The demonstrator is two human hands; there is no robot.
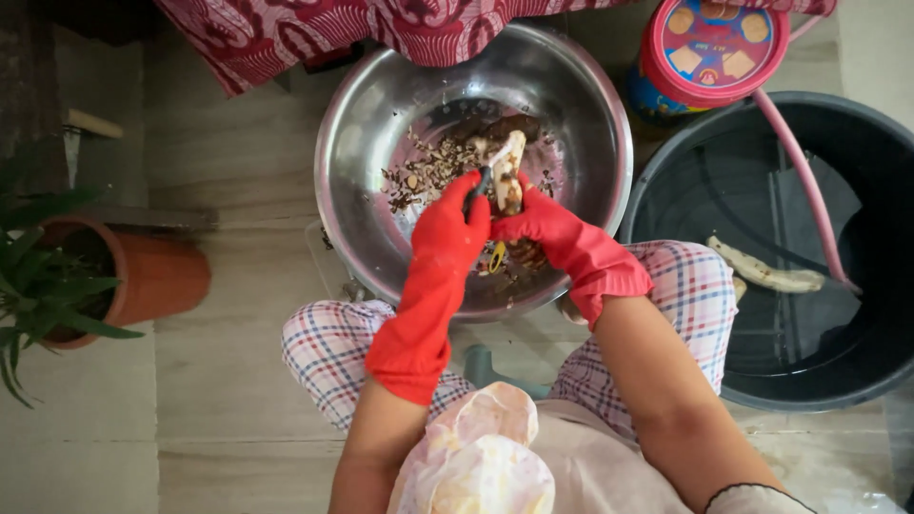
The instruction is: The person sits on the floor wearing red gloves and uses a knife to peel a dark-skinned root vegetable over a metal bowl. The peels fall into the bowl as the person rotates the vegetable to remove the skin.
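- Left hand [455, 224] grips a peeler [482, 181]; right hand [535, 219], touching it, clamps a root [508, 171].
- Under both: steel bowl [362, 124] holding peelings [428, 171].
- Right of them: black tub [857, 124] holding a peeled root [766, 271].

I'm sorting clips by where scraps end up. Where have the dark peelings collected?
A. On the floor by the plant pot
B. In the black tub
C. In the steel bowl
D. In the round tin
C: the dark peelings lie scattered inside the steel bowl, under the gloved hands.
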